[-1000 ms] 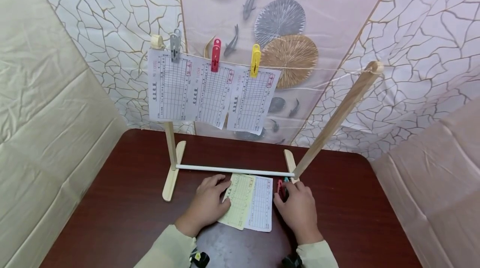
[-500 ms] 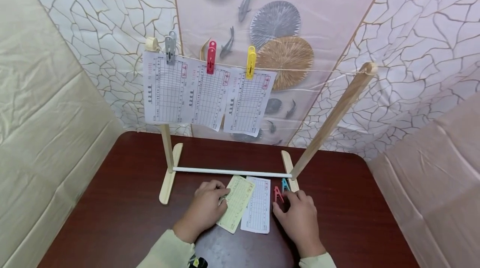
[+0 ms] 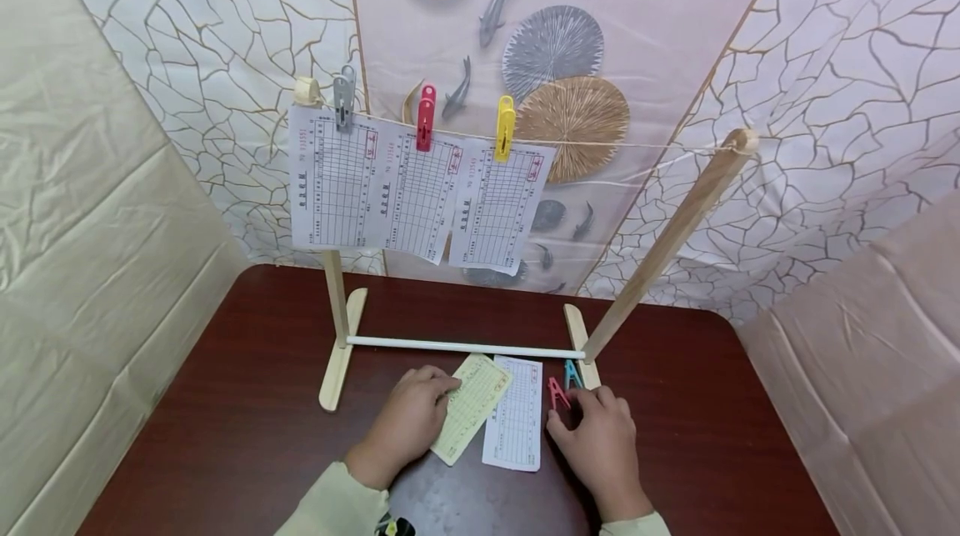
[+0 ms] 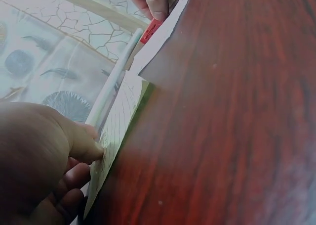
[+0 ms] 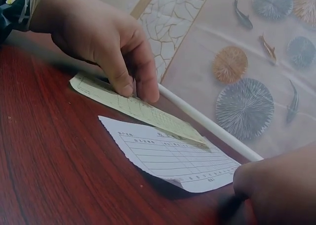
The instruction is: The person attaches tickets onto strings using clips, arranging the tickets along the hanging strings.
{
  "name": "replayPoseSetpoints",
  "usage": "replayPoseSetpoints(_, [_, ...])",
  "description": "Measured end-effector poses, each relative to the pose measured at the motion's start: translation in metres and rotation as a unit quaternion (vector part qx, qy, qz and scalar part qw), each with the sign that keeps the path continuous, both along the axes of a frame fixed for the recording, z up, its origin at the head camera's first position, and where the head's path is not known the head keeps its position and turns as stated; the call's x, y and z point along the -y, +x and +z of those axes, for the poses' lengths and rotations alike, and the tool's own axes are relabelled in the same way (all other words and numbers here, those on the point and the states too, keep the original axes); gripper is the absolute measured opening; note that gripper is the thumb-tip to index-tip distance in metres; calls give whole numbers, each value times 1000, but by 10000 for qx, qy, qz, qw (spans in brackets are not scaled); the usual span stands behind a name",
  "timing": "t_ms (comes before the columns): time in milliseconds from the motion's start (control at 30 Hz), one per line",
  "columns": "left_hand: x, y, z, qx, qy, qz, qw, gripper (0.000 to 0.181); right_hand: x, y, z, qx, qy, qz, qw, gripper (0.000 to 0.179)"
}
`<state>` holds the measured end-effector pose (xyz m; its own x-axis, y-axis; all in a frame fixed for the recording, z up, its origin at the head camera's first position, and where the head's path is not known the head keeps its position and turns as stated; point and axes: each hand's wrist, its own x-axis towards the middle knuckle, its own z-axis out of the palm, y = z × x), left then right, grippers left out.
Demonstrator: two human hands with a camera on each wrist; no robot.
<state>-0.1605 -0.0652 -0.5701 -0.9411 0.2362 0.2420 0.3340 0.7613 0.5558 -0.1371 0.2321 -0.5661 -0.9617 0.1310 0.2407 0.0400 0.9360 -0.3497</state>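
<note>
My left hand (image 3: pixel 414 415) rests on a yellow-green printed slip (image 3: pixel 472 407), thumb and fingertips pressing its surface. In the right wrist view, those left fingertips stand apart on the yellow slip (image 5: pixel 143 111). Beside it lies a white printed slip (image 3: pixel 516 415), slightly overlapped by the yellow one at the top. My right hand (image 3: pixel 600 440) lies on the table to the right, fingers loosely bent. Its fingertips are close to a red clothespin (image 3: pixel 557 393), perhaps touching it. A teal clothespin (image 3: pixel 572 373) lies just behind, against the stand's foot.
A wooden stand with a right post (image 3: pixel 667 252) and white crossbar (image 3: pixel 465 347) stands across the table (image 3: pixel 247 436). On its string hang several white slips (image 3: pixel 337 186), held by a grey clothespin (image 3: pixel 343 98), a red one (image 3: pixel 425 119) and a yellow one (image 3: pixel 505 127).
My left hand has slid the yellow slip leftward and turned it, uncovering more of the white slip. My right hand has drawn back slightly, leaving both loose clothespins in plain view.
</note>
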Motion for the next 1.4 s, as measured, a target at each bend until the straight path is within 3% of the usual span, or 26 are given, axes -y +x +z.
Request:
replayPoseSetpoints(100, [0,1,2,79,-84,123,9999,29,0,0,-1,75,6,-36,10000,45])
replayPoseSetpoints(300, [0,5,8,490,-844,284,9948,73,0,1,-5,26,-28,-44,10000,44])
replayPoseSetpoints(400, [1,8,13,614,-1025,261,9925,74,-1,1,-6,-61,-62,-22,10000,41])
replayPoseSetpoints(567, [4,8,18,766,-644,195,9948,63,-2,1,-8,-192,-340,-60,9992,35])
replayPoseSetpoints(767, [5,7,18,961,-228,80,9951,72,-5,0,-10,-658,-1047,-250,9920,36])
replayPoseSetpoints(967, [7,5,17,1163,9,97,9932,82,-12,-2,-15,-1323,-1811,-531,9731,38])
replayPoseSetpoints(1267, [13,2,15,1273,221,-46,9916,72,-21,-6,-14,-1563,-3003,-254,9406,49])
replayPoseSetpoints(1400, [14,1,15,1306,218,-80,9912,65,-19,-6,-12,-1461,-4008,-147,9043,52])
